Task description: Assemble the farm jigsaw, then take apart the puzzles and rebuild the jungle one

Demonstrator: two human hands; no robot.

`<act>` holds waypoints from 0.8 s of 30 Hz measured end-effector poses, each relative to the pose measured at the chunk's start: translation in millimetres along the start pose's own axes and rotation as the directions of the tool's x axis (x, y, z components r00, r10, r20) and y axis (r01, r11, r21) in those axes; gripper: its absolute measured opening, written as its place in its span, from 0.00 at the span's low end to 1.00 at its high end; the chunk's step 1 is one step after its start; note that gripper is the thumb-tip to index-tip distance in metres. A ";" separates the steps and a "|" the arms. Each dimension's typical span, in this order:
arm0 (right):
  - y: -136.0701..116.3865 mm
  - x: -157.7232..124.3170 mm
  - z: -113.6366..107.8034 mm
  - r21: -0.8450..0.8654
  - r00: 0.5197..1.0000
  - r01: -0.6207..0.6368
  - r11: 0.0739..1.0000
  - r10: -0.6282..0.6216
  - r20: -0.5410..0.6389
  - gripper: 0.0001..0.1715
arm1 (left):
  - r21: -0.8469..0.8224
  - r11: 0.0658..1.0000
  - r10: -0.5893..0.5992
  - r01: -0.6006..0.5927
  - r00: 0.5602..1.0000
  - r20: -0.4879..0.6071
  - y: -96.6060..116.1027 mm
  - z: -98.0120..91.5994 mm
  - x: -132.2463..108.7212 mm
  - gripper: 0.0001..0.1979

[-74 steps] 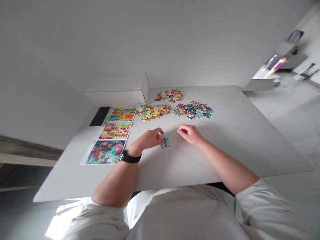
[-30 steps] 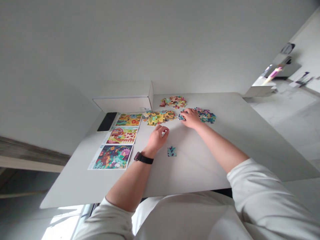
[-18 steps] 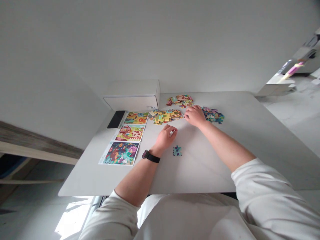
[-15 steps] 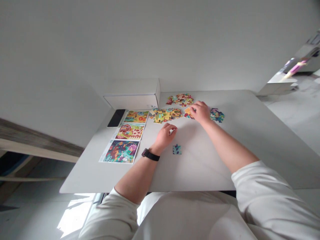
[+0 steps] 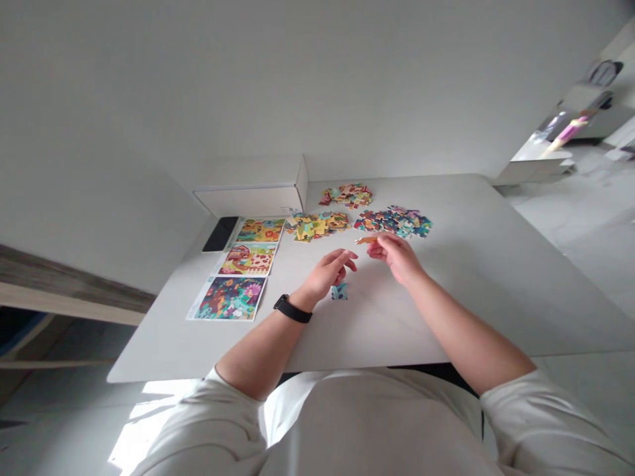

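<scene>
My right hand pinches an orange-sided puzzle piece between thumb and fingers, raised in front of the dark blue and red pile of puzzle pieces. To its left, my left hand hovers with its fingers apart and nothing in them, a black watch on the wrist. A light blue puzzle piece lies on the table just below the left fingers, its upper edge partly covered by them. Beyond the left hand sits a yellow and green pile of puzzle pieces.
A reddish pile of puzzle pieces lies at the back of the white table. On the left are three picture sheets in a column and a black phone. A white box stands against the wall.
My right hand has drawn back from the dark pile, lifting the orange-sided puzzle piece toward my left hand. My left hand's fingers have opened out. The view has shifted slightly right.
</scene>
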State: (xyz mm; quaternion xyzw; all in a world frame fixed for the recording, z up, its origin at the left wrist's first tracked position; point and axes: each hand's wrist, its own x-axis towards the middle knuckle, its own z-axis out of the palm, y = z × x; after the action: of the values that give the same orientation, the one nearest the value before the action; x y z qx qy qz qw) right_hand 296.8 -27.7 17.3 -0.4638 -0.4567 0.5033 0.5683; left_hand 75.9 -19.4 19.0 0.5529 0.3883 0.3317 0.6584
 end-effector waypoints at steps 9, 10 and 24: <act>24.9 -8.0 7.7 -0.123 0.990 0.099 0.987 -0.086 0.109 0.32 | -0.055 0.998 -0.037 0.037 0.999 -0.013 1.1 -10.8 2.9 0.25; 26.1 -9.2 8.4 -0.131 0.988 0.108 0.986 -0.091 0.124 0.32 | -0.043 0.998 -0.038 0.038 0.999 0.000 1.2 -10.9 2.4 0.25; 28.2 -8.5 5.3 -0.285 0.990 0.116 0.952 -0.087 0.114 0.31 | 0.317 0.937 0.170 -0.145 0.984 -0.053 -0.7 -8.0 2.3 0.25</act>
State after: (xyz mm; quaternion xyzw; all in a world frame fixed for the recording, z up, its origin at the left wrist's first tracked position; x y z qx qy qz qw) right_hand 286.7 -34.1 -10.1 -0.4922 -0.5770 0.4235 0.4955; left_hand 70.0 -13.8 17.3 0.6656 0.4160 0.3397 0.5182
